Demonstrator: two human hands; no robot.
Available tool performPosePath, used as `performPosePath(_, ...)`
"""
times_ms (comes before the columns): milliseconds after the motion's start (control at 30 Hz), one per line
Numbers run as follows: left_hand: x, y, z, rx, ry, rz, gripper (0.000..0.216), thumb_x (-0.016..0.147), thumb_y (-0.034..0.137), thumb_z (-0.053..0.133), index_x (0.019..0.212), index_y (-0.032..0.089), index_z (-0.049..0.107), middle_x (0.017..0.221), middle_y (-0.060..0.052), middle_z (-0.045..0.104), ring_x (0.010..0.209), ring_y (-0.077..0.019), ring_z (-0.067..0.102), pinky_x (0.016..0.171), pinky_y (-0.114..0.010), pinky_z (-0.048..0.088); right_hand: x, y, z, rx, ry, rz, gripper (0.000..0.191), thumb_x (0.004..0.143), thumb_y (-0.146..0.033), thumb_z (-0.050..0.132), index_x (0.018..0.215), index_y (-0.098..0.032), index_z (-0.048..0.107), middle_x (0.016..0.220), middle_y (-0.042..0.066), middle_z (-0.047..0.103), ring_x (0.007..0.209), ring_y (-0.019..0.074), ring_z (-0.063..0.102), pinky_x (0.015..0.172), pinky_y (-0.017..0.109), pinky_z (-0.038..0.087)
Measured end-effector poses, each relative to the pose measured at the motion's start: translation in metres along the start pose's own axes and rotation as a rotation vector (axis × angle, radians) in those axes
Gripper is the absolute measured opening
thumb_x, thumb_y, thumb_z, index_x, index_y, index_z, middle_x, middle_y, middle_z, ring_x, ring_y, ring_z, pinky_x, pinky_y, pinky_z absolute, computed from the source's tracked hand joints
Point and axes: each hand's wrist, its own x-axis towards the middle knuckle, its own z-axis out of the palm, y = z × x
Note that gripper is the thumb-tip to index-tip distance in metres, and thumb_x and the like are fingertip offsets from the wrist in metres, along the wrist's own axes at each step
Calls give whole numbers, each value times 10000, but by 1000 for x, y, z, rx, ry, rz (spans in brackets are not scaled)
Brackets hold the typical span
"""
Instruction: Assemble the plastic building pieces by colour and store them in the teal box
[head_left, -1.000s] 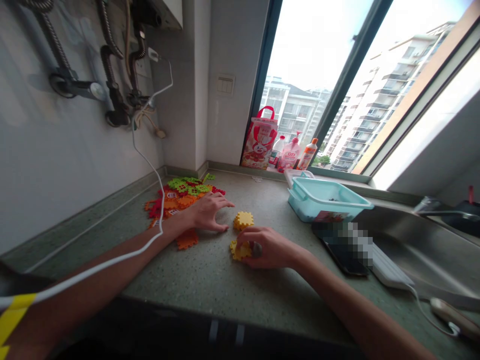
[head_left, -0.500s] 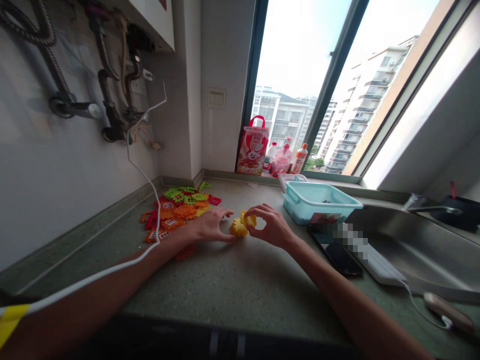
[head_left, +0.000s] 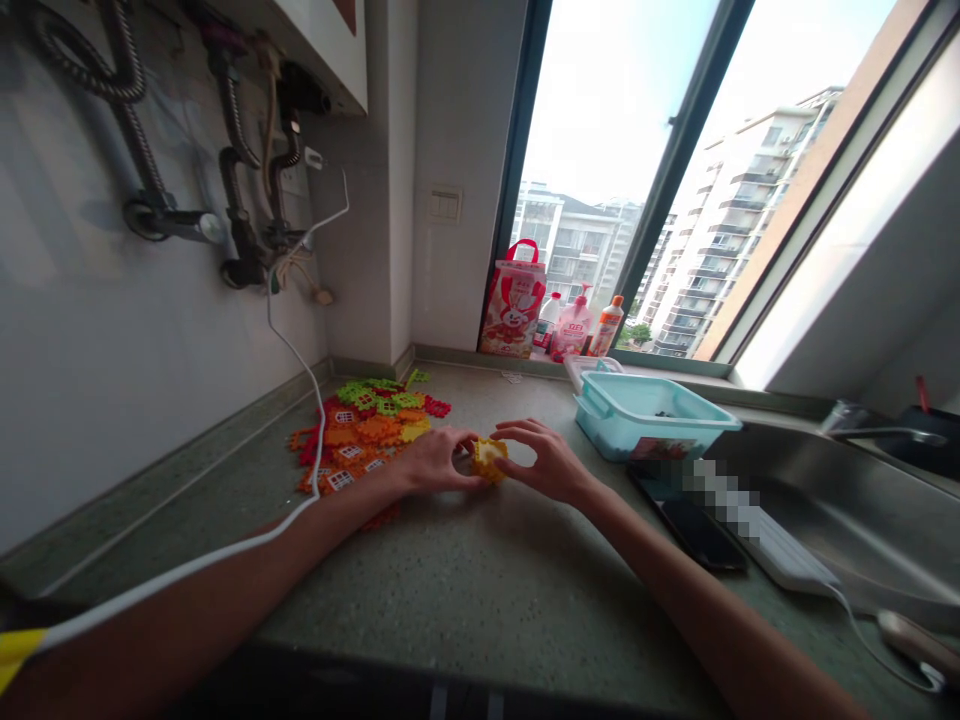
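Yellow toothed plastic building pieces (head_left: 491, 462), joined or pressed into a small boxy shape, are between my hands just above or on the countertop. My left hand (head_left: 441, 460) curls around their left side, thumb low and fingers behind. From the right, my right hand (head_left: 546, 462) grips them with thumb and fingertips. Fingers hide part of the pieces, so how they join cannot be made out. Left of my left hand lies a heap of flat toothed pieces (head_left: 375, 430) in green, red, orange and yellow, some with white window inserts.
A white cable (head_left: 322, 430) crosses the heap and my left forearm. To the right are a light-blue plastic bin (head_left: 652, 425), a dark phone (head_left: 701, 535), a white power strip (head_left: 787, 550) and a steel sink (head_left: 847, 500). Bottles (head_left: 574, 325) and a red-pink bag (head_left: 515, 308) stand by the window.
My left hand has closed in on the yellow pieces from the left. The yellow piece in my right hand has come together with the other one. The view has shifted slightly.
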Motion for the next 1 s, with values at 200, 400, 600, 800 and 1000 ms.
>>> performPosePath(200, -2, -5, -6, 187, -6, 17, 447, 713, 569, 821, 949, 198, 743, 909, -40, 747, 836, -220, 663, 753, -305, 459, -20, 3, -26, -51, -212, 200, 307, 960, -482, 645, 882, -222, 788, 763, 22, 749, 663, 158, 664, 672, 287, 470)
performPosePath(400, -1, -8, -4, 144, -97, -17, 327, 768, 521, 760, 795, 204, 684, 778, -6, 709, 675, -162, 610, 608, -272, 377, -24, -1, -9, -109, -278, 221, 244, 882, -488, 745, 963, -266, 806, 816, -6, 768, 690, 142, 672, 676, 257, 428)
performPosePath(600, -1, -5, -2, 44, -142, 52, 229, 825, 435, 701, 865, 210, 712, 798, -3, 695, 686, -155, 613, 619, -260, 397, -20, -3, -5, -84, -254, 249, 215, 915, -446, 732, 1001, -264, 808, 869, 0, 786, 708, 141, 684, 698, 251, 446)
performPosePath(800, -1, -4, -3, 47, -135, 51, 239, 827, 445, 697, 837, 206, 698, 789, -10, 697, 683, -166, 617, 599, -269, 397, -18, 3, -3, -82, -272, 229, 197, 940, -439, 708, 976, -272, 808, 890, 4, 785, 743, 156, 703, 718, 265, 471)
performPosePath(1000, -5, -12, -19, 206, -132, 148, 277, 783, 489, 755, 763, 220, 688, 763, -10, 703, 727, -180, 620, 703, -295, 428, -13, -14, -28, -152, -197, 246, 636, 804, -557, 810, 1345, -261, 654, 1155, 72, 753, 934, 231, 737, 807, 331, 542)
